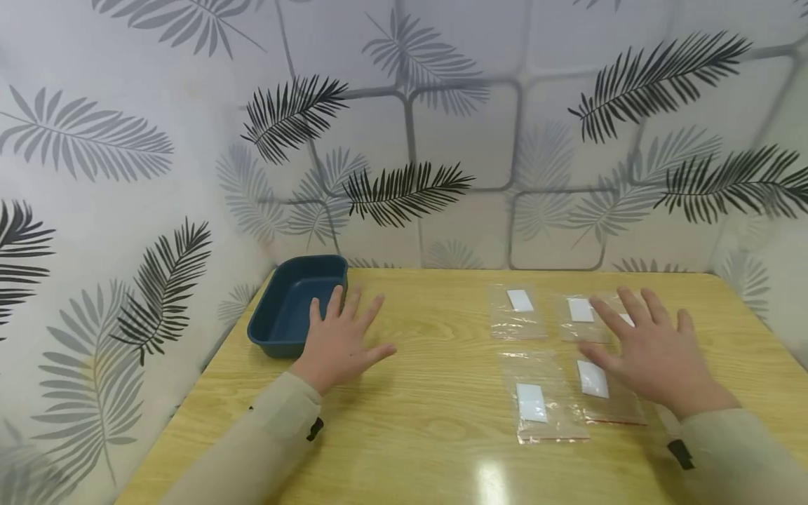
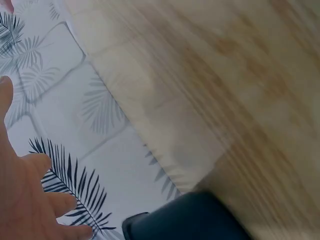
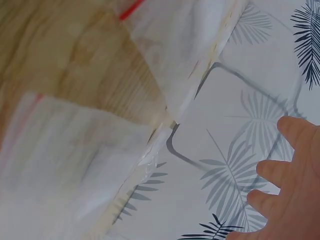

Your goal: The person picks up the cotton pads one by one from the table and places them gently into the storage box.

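My left hand [image 1: 341, 347] is spread with straight fingers beside a dark blue plastic bin [image 1: 264, 319], overlapping its right side in the head view. Nothing is in that hand. My right hand [image 1: 659, 354], fingers also spread and holding nothing, hovers over the right-hand group of clear zip bags. Each bag has a small white slip in it. One bag [image 1: 555, 414] lies nearest me, another [image 1: 517, 326] behind it. A third bag [image 1: 621, 407] is partly hidden by the right hand, as are the bags farther back [image 1: 571, 330].
The light wood-grain table [image 1: 429, 393] backs onto a wall [image 1: 467, 231] with a feather print, and a similar wall [image 1: 82, 231] runs along its left side. The bin stands at the back left corner. Dark clips sit on both sleeves.
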Motion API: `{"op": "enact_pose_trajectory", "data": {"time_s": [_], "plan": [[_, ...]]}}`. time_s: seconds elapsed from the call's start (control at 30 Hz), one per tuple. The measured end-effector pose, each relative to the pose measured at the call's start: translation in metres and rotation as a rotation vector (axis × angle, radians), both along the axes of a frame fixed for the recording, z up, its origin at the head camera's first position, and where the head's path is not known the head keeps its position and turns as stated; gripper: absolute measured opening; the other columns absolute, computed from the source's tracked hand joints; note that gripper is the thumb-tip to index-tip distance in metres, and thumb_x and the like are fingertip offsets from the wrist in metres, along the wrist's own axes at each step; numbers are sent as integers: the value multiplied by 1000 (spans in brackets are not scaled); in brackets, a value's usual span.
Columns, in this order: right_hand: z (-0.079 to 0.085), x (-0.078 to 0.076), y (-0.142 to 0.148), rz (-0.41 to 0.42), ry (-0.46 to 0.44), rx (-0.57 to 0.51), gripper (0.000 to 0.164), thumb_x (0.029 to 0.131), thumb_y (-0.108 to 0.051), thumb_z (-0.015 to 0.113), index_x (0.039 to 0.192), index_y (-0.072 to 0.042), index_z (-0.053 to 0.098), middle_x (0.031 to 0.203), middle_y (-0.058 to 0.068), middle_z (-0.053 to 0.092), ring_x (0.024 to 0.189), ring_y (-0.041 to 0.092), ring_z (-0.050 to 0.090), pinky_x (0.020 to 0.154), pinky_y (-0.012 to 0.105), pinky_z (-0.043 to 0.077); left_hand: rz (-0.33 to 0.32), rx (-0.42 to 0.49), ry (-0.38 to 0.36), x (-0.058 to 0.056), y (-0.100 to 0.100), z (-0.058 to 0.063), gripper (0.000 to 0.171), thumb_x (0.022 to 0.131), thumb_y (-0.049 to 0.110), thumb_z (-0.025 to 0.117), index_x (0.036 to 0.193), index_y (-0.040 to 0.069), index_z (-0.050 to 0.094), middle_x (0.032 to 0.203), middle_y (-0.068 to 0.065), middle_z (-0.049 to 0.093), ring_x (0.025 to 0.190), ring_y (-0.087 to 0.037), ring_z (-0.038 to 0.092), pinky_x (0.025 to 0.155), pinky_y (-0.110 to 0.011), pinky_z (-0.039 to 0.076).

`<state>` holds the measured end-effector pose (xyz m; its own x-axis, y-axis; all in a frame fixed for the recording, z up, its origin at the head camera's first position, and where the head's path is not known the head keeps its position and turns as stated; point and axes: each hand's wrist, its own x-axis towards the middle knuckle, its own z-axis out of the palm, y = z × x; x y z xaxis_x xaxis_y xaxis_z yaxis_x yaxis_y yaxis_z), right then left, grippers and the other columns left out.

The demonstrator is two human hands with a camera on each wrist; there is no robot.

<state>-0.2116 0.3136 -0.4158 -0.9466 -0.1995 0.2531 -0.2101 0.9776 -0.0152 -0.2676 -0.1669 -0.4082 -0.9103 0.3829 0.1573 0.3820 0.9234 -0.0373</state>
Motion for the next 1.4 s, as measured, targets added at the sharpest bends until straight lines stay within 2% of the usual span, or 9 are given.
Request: {"op": "enact_pose_trajectory", "data": {"time_s": [0.2,0.37,0.6,0.73,1.0,1.13,1.23,1.33,1.4], "plan": [[0,2,3,4,-7,10,84,95,-72,47,159,-20,33,161,27,22,144,54,15,100,83,9,20,1,-21,1,-19,-4,90,91,81,41,163,33,17,167,-15,12,151,-46,5,110,-76,6],[2,4,3,4,-9,15,84,94,-73,48,158,-19,35,160,27,23,144,54,16,99,83,12,37,4,-32,5,-40,-6,90,92,78,43,164,28,19,166,-18,15,150,-46,10,109,-77,8],[1,5,7,2,7,5,83,94,-72,49,157,-19,38,159,26,24,143,54,18,98,83,13,104,14,-81,10,-65,-9,90,94,75,45,163,22,23,165,-21,19,148,-49,16,107,-78,9],[-2,6,9,5,8,14,83,95,-71,48,158,-19,36,160,27,23,143,54,17,98,83,12,132,5,-142,10,-69,-8,87,96,74,42,162,19,28,162,-23,26,147,-50,19,107,-79,8],[-4,8,10,2,-11,20,83,96,-71,47,160,-21,32,161,27,21,142,56,16,99,82,13,149,36,-225,10,-71,-8,82,98,69,45,152,7,44,149,-23,46,136,-49,40,107,-78,13],[-3,8,11,-4,-27,18,83,97,-71,46,161,-20,30,161,28,19,142,57,15,99,83,11,136,-1,-217,8,-72,-7,62,101,54,55,142,8,51,133,-18,60,120,-43,55,101,-71,32],[-3,8,13,-10,-32,12,83,97,-71,45,161,-20,29,162,28,19,142,58,14,99,83,10,104,-31,-199,4,-73,-7,33,103,36,59,123,9,57,104,-10,68,93,-33,65,82,-58,45],[-2,9,14,-11,-31,3,83,97,-71,46,161,-21,28,162,28,18,142,58,14,99,83,11,55,-52,-182,1,-75,-6,12,104,23,59,104,11,55,81,-4,62,73,-26,63,65,-48,47],[-2,10,14,-11,-29,-2,84,97,-71,46,162,-21,28,162,27,18,143,58,14,99,83,12,27,-58,-178,-1,-76,-5,10,104,17,58,97,12,51,74,-2,58,67,-24,61,59,-44,46]]}}
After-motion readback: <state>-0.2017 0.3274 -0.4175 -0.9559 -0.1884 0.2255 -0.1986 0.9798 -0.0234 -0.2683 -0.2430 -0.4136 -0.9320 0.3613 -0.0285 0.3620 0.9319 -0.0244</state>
